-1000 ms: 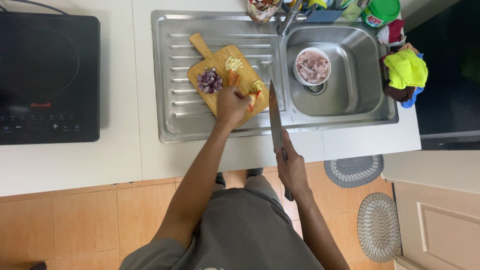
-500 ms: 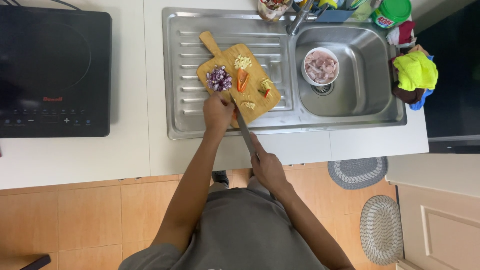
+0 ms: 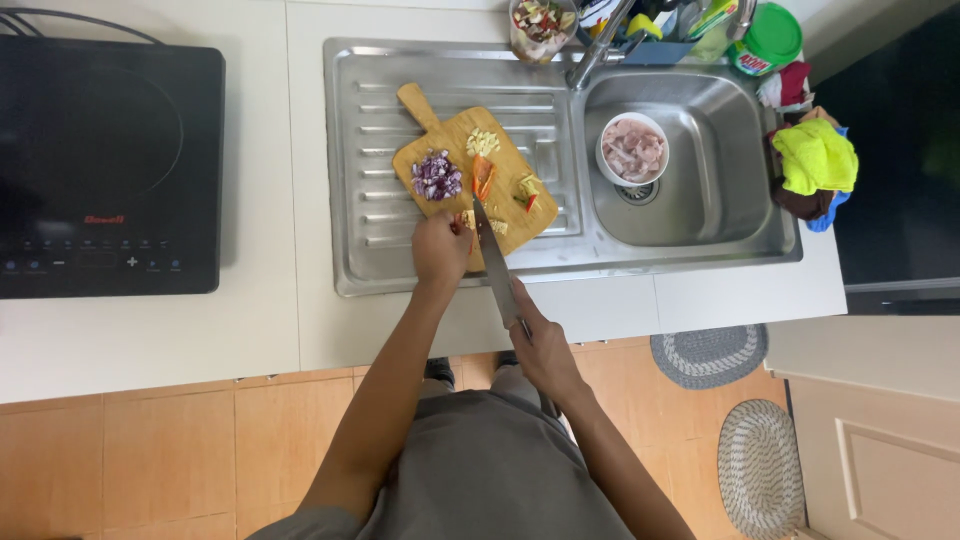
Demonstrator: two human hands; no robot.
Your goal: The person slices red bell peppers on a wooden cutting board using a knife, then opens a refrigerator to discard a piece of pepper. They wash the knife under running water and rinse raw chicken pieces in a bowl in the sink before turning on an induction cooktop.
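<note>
A wooden cutting board (image 3: 455,135) lies on the steel draining board of the sink. On it are a heap of chopped purple onion (image 3: 437,176), a pale chopped pile (image 3: 483,142), an orange carrot piece (image 3: 482,178) and small yellow and red bits (image 3: 528,190). My left hand (image 3: 441,247) rests at the board's near edge, fingers curled on a small piece of food. My right hand (image 3: 542,347) grips the handle of a long kitchen knife (image 3: 492,256). Its blade points toward the carrot, tip close to it.
A white bowl of raw meat pieces (image 3: 632,148) stands in the sink basin (image 3: 725,190). A black induction hob (image 3: 100,165) sits at the left. A glass container of scraps (image 3: 540,22), the tap, bottles and a yellow cloth (image 3: 815,158) line the back and right.
The knife swung from beside the board at my right onto the board, blade toward the carrot. My left hand slid back from the board's middle to its near edge.
</note>
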